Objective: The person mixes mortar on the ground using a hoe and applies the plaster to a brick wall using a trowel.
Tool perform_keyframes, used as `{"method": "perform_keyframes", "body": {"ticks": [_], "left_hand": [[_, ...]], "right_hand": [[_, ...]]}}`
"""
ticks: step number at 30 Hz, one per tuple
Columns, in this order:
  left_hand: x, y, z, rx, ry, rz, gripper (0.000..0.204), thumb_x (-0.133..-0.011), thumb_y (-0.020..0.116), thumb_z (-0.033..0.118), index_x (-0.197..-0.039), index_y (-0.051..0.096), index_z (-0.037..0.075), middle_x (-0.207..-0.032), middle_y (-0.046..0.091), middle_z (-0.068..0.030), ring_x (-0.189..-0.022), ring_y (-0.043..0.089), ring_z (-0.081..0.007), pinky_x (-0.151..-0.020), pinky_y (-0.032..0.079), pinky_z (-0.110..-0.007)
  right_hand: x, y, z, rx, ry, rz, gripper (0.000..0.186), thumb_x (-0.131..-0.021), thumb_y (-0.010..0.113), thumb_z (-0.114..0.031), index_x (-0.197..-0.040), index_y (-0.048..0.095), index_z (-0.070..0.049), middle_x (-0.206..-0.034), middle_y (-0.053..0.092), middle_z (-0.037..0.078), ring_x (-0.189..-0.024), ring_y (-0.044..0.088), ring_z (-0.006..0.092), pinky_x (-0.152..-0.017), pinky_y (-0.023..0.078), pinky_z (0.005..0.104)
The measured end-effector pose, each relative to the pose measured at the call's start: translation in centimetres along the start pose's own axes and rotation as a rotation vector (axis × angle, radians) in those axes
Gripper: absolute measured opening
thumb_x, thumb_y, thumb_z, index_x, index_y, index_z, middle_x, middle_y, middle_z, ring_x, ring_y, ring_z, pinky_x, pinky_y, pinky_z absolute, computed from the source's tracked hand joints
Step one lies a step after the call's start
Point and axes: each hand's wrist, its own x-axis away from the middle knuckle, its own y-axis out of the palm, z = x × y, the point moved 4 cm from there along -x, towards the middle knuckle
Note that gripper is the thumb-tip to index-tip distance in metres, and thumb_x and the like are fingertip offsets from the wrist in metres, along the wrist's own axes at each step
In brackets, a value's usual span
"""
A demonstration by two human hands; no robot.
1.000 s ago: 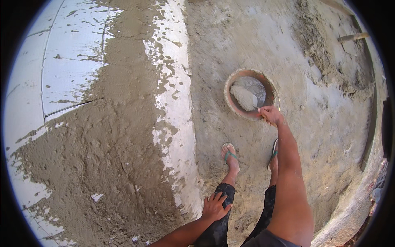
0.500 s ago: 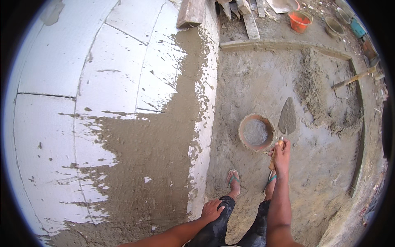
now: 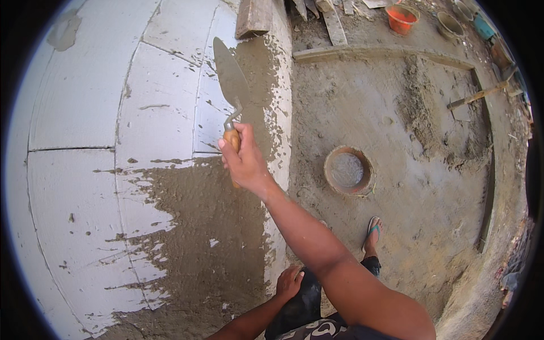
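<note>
A trowel is held up before a white block wall; its blade is seen partly over the wet mortar coat, and whether the wall is touched cannot be told. The grip of the right hand is closed firmly around the trowel's wooden handle. The left hand is laid on a dark trouser leg, its grip partly spread over the cloth. Just right of the blade tip, the coat's upper end is met by a plank. Part of the wall's lower edge and nearly all of the left foot are screened by the right forearm. On the floor, a round bucket partly filled with grey mix is placed well apart from the trowel. Farther right, a rough heap is bordered by boards, and a wooden shaft is laid near it. Beyond the boards, an orange bucket and a teal bucket are seen.
</note>
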Motion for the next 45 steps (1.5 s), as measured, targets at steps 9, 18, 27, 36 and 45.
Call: {"method": "perform_keyframes", "body": {"ticks": [9,18,27,36,45], "left_hand": [[-4.5,9.8,2.2,-0.075,0.120,-0.281,0.056,-0.093,0.066,0.050,-0.134,0.063,0.012,-0.143,0.057,-0.0144,-0.130,0.053,-0.0381,-0.106,0.041,-0.053],[-4.5,12.7,1.2,-0.173,-0.029,-0.357,0.067,-0.087,0.070,0.059,-0.134,0.063,0.012,-0.147,0.054,-0.0106,-0.132,0.050,-0.0348,-0.108,0.037,-0.051],[-4.6,12.6,1.2,-0.203,-0.016,-0.323,0.065,-0.087,0.069,0.061,-0.131,0.066,0.014,-0.143,0.057,-0.0085,-0.130,0.052,-0.0327,-0.105,0.039,-0.051],[-5.9,10.9,1.7,-0.206,0.028,-0.280,0.067,-0.087,0.068,0.062,-0.134,0.064,0.014,-0.144,0.056,-0.0098,-0.131,0.052,-0.0324,-0.105,0.039,-0.054],[-0.9,4.4,-1.0,-0.013,0.059,-0.060,0.054,-0.095,0.065,0.047,-0.134,0.062,0.008,-0.137,0.061,-0.0159,-0.127,0.056,-0.0354,-0.106,0.045,-0.048]], "right_hand": [[18.7,-37.9,31.1,1.291,0.752,-0.076,0.040,-0.103,0.045,-0.041,-0.126,0.057,-0.010,-0.102,0.071,0.026,-0.095,0.071,0.0440,-0.084,0.056,0.0558],[14.0,-50.0,45.8,1.610,0.847,-0.258,0.040,-0.101,0.053,-0.039,-0.125,0.062,-0.008,-0.119,0.070,0.021,-0.105,0.070,0.0398,-0.092,0.056,0.0497],[15.2,-52.9,42.7,0.975,0.799,-0.337,0.042,-0.094,0.067,-0.044,-0.109,0.074,-0.006,-0.082,0.071,0.012,-0.076,0.069,0.0245,-0.071,0.054,0.0399],[18.8,-51.2,34.2,0.677,0.752,-0.066,0.034,-0.099,0.065,-0.036,-0.109,0.073,-0.006,-0.069,0.061,0.002,-0.055,0.057,0.0105,-0.049,0.046,0.0282],[18.6,-32.8,11.2,0.372,0.501,0.409,0.046,-0.098,0.063,-0.020,-0.133,0.044,0.001,-0.090,0.063,0.012,-0.067,0.064,0.0186,-0.058,0.054,0.0341]]}}
